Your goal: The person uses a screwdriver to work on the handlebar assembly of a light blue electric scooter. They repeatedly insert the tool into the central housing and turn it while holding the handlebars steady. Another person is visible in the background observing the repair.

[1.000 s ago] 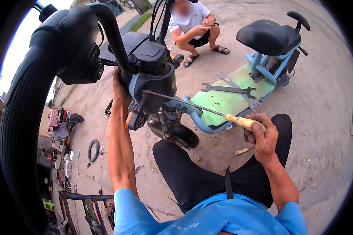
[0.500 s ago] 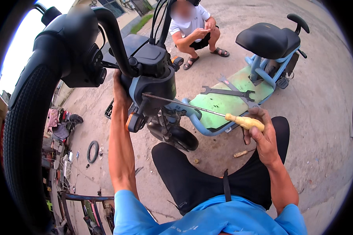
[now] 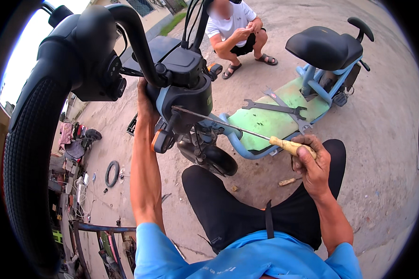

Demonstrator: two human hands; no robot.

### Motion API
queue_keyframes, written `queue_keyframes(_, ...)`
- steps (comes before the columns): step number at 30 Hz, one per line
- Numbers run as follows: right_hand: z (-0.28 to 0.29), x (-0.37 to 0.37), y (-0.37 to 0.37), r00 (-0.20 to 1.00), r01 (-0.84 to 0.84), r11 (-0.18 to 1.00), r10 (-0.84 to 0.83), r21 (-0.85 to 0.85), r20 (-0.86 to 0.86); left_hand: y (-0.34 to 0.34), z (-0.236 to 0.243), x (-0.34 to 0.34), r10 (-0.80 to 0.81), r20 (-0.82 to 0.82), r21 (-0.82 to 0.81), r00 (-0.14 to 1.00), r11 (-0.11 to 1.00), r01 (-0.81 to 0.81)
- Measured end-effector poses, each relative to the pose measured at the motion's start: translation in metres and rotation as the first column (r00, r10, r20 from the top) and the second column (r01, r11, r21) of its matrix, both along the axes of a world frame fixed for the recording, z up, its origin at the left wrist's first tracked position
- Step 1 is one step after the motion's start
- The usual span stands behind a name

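My right hand [image 3: 312, 162] is closed around the yellow handle of a long screwdriver [image 3: 282, 144]. Its thin metal shaft runs left to the dark front housing [image 3: 188, 104] of a light-blue electric scooter [image 3: 239, 145], where the tip meets the housing near its lower side. My left hand [image 3: 145, 100] reaches up against the other side of that housing, and its fingers are hidden behind it. Below the left hand, beside the forearm, sits an orange turn signal [image 3: 160, 141]. Two flat open-end wrenches [image 3: 272, 108] lie crossed on the scooter's green footboard [image 3: 251, 123].
The handlebar grip [image 3: 30, 176] looms at the left, with the black seat [image 3: 319, 46] at the far right. A person in a white shirt [image 3: 233, 28] squats beyond the scooter. Another yellow-handled tool [image 3: 288, 182] and a black tyre [image 3: 112, 174] lie on the ground; assorted parts fill the left side.
The scene has shifted slightly in view. My right fingers have wrapped closer about the screwdriver handle, while its tip stays at the housing. My left hand keeps its place.
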State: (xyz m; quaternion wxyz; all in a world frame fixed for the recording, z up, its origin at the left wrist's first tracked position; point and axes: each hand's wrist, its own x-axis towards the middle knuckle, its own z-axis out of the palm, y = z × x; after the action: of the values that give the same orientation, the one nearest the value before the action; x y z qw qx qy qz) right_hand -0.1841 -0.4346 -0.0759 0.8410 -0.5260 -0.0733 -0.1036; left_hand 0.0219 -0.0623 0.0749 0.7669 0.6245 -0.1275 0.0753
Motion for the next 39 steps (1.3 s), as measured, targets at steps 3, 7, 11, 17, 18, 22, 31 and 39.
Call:
queue_keyframes(3, 0.016, 0.000, -0.005, 0.920, -0.174, 0.945, 0.257, 0.276, -0.297, 0.000, -0.001, 0.000, 0.008, -0.035, -0.027, 0.999, 1.000, -0.009)
queue_keyframes(7, 0.021, -0.004, 0.001, 1.000, -0.015, 1.000, 0.015, 0.026, -0.003, 0.006, -0.001, -0.001, 0.007, -0.021, -0.013, 1.000, 1.000, -0.007)
queue_keyframes(11, 0.002, -0.006, -0.004, 0.991, 0.076, 0.957, -0.042, -0.280, 0.127, 0.002, -0.003, 0.002, 0.040, -0.048, -0.009, 0.998, 0.999, -0.040)
queue_keyframes(17, 0.009, -0.001, -0.015, 0.865, -0.354, 0.862, 0.449, 0.363, -0.222, 0.002, -0.002, -0.001, 0.018, -0.009, -0.030, 1.000, 0.999, -0.018)
queue_keyframes(18, 0.016, -0.005, -0.011, 0.954, -0.255, 0.960, 0.269, 0.117, -0.132, 0.002, -0.002, -0.001, 0.021, -0.008, -0.026, 1.000, 0.999, -0.021)
queue_keyframes(22, 0.017, -0.009, -0.008, 0.994, 0.026, 0.928, 0.015, -0.371, 0.107, 0.001, -0.003, -0.004, 0.037, -0.041, -0.018, 0.998, 0.999, -0.038)
queue_keyframes(31, 0.029, 0.007, -0.016, 0.953, -0.238, 0.970, 0.242, 0.047, -0.180, -0.007, -0.003, -0.004, 0.063, -0.016, -0.022, 0.998, 0.998, -0.064)
queue_keyframes(39, -0.002, 0.008, -0.064, 0.991, -0.037, 0.981, 0.061, 0.192, -0.123, 0.038, 0.003, -0.026, 0.363, 0.541, 0.548, 0.759, 0.532, -0.645)
